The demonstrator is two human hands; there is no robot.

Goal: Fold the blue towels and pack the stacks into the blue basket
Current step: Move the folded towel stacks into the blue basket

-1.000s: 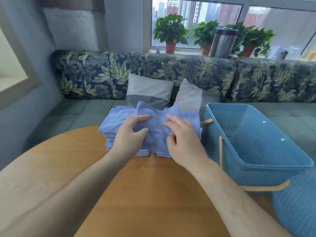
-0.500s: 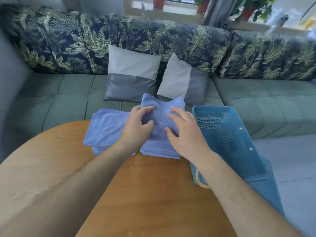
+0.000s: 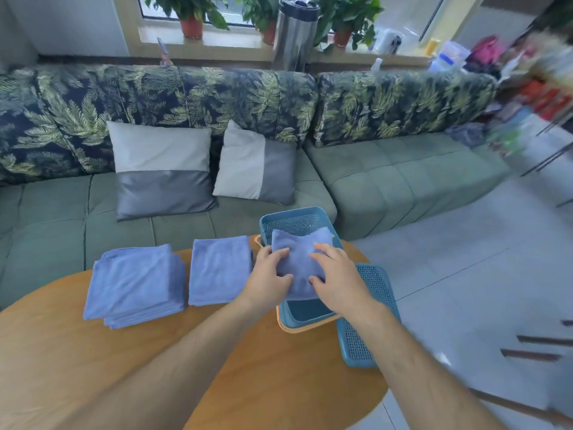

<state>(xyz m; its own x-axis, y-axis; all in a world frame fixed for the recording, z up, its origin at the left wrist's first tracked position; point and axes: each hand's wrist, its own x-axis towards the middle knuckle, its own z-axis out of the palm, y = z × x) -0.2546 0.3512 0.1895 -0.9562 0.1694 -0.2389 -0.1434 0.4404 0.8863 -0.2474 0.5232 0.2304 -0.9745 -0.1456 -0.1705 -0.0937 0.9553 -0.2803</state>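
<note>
Over the blue basket [image 3: 291, 220], at the table's [image 3: 279, 367] right edge: towel stack [image 3: 299, 252] gripped from both sides, left hand [image 3: 269, 277] and right hand [image 3: 336, 279] pinching it. Left of it on the table: thin stack [image 3: 218, 270], thick stack [image 3: 136, 283].

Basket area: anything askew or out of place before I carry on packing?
The perforated blue panel beside the blue basket seems to overhang the table's right edge. The left towel stack is fanned unevenly. Nothing spilled.
</note>
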